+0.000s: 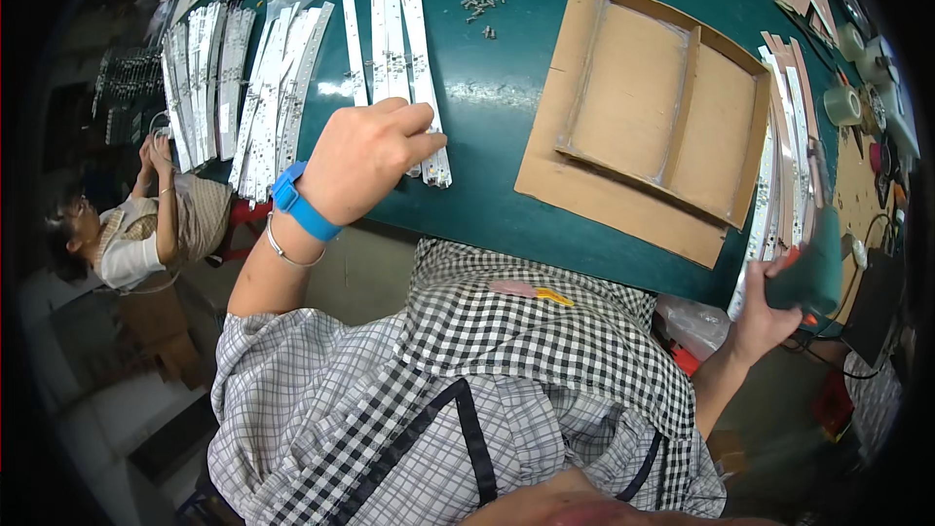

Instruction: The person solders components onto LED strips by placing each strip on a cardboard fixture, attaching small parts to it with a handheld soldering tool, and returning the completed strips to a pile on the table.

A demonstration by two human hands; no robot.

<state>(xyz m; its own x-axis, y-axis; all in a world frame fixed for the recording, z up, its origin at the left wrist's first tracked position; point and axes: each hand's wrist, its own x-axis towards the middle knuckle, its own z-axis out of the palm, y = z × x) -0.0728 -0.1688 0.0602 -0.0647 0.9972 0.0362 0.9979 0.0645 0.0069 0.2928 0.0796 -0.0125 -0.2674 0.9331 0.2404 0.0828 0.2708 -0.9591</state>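
Note:
My left hand [375, 156], with a blue band on its wrist, is closed over a small group of white circuit-board strips [392, 39] at the table's left part. Its thumb and fingers pinch at the right-hand strip [419, 49] near its lower end; the exact grip is partly hidden under the palm. At the right edge of the table, my right hand [762, 317] is wrapped round a dark teal tool with orange parts [826, 263]. The tool is blurred, so its kind does not show.
A shallow divided cardboard tray [633, 78] lies on a flat cardboard sheet [545, 161]. Piles of strips [282, 88] lie left, others [779, 156] right. Small metal parts [479, 5] are scattered at the back. Tape rolls [842, 105] stand far right. Another person [131, 234] sits left.

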